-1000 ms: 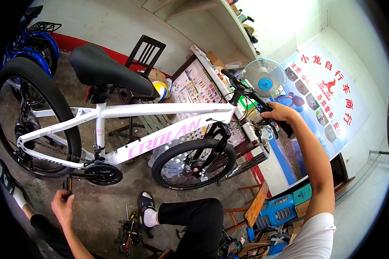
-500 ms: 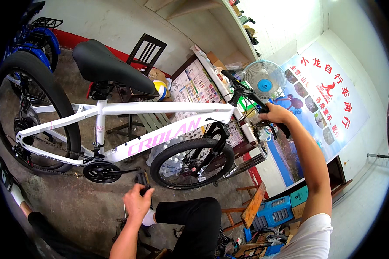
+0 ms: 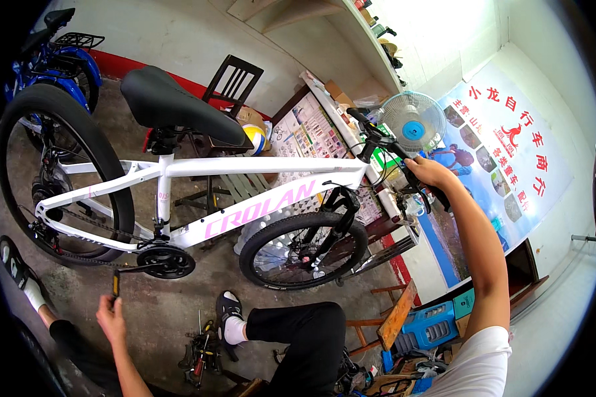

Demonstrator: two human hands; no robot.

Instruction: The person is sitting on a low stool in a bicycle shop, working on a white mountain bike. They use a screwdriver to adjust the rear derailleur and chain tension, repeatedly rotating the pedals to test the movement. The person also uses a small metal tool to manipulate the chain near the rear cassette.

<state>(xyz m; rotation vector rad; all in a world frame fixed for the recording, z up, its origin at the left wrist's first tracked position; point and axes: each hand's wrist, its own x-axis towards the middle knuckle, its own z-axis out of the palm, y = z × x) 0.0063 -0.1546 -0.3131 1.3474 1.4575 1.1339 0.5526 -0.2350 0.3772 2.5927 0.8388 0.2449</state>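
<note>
A white bicycle with pink lettering stands in front of me, its front wheel to the right and rear wheel to the left. My left hand is closed on the near end of a black and yellow pedal, below the rear part of the frame. From the chainring, the crank arm points left to that pedal. Up on the right, my right hand is wrapped round the near end of the handlebar. The chain runs back to the rear sprockets.
Tools lie on the floor near my shoe. A fan stands behind the handlebar. Beyond the bicycle are a dark chair and a ball. Another, blue bicycle stands far left; a blue stool is at right.
The crank has turned, carrying the pedal from right of the chainring to its left. My left hand has moved left with it. My right hand stays on the handlebar; the view has shifted slightly.
</note>
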